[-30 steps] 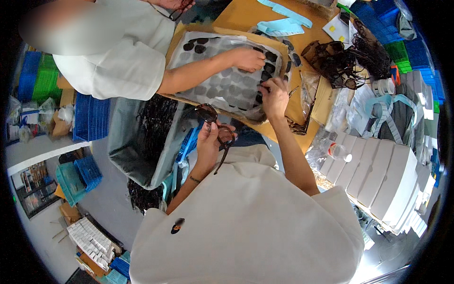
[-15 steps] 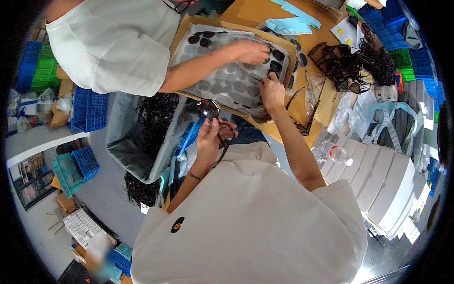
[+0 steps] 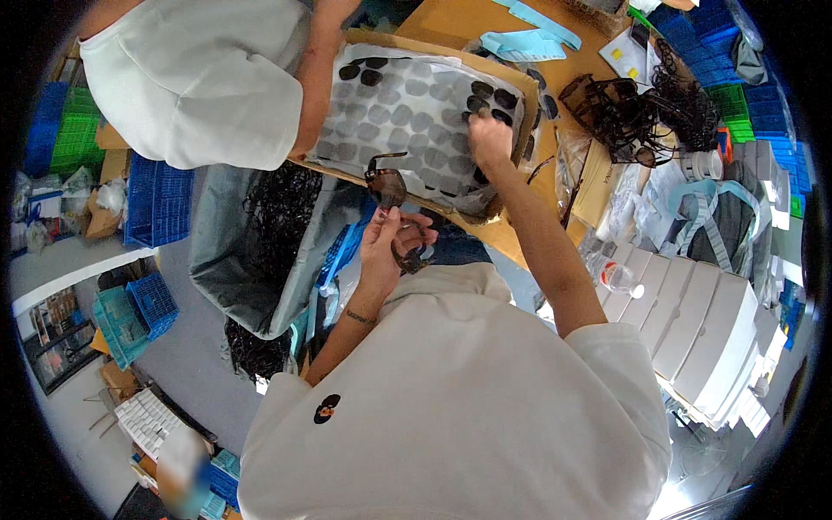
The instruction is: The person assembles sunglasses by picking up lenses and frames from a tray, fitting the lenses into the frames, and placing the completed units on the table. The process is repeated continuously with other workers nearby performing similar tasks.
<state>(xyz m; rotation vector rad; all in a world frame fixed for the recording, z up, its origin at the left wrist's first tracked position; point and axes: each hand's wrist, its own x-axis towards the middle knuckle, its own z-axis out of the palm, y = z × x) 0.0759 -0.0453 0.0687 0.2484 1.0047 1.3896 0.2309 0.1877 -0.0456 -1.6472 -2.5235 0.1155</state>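
Observation:
My left hand (image 3: 382,245) is closed around a pair of dark tortoiseshell sunglasses (image 3: 387,185), held in front of the box's near edge. One lens and a temple stick up above my fingers; the other end shows below by my palm. My right hand (image 3: 491,141) reaches over the right side of a shallow cardboard box (image 3: 416,43). Its fingers are curled down beside several dark lenses (image 3: 505,99), and whatever they grip is hidden. The box holds a white sheet with rows of lenses (image 3: 390,114) under or on it, grey and black.
A co-worker's arm (image 3: 317,87) is at the box's left side. Right of the box lie a pile of dark eyeglass frames (image 3: 620,117) and light blue strips (image 3: 529,45). A grey-lined bin (image 3: 221,251) stands at left, stacked white boxes (image 3: 693,321) at right.
The co-worker's hand has withdrawn from over the lenses to the left. My right hand has shifted slightly up and left, its fingers now turned down. The sunglasses have turned, a temple now pointing up.

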